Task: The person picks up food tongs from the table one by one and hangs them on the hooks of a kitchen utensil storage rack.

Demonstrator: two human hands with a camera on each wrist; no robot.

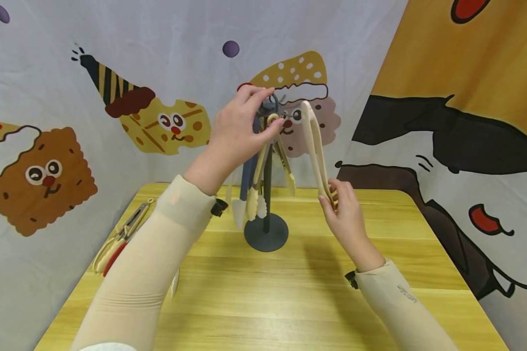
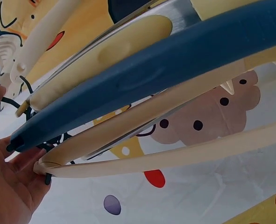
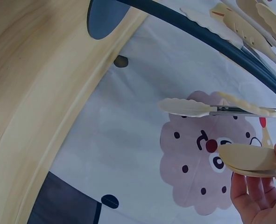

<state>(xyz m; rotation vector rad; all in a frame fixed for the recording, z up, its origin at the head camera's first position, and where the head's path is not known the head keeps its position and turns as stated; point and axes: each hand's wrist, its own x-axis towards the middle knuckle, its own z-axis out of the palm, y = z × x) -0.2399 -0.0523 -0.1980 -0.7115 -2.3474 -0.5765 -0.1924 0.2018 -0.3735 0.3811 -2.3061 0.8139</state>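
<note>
A dark utensil stand (image 1: 266,236) with hooks around its top holds several hanging tongs and a blue-handled utensil (image 2: 128,84). My left hand (image 1: 241,124) is at the top of the stand, its thumb and fingers curled around the hook ring (image 1: 273,103). On the right, my right hand (image 1: 348,219) grips a pair of cream tongs (image 1: 315,148) by the lower end, pointing upward. In the left wrist view, the holed end of these tongs (image 2: 20,67) is close to a hook; whether they touch I cannot tell. The right wrist view shows fingers (image 3: 257,191) around their broad cream tips (image 3: 250,157).
More tongs (image 1: 133,222) with metal handles lie at the left of the wooden table (image 1: 263,302), beside a red-edged piece (image 1: 115,259). A small white object (image 1: 174,282) is partly hidden by the left arm. A patterned cloth (image 1: 193,29) hangs behind the table.
</note>
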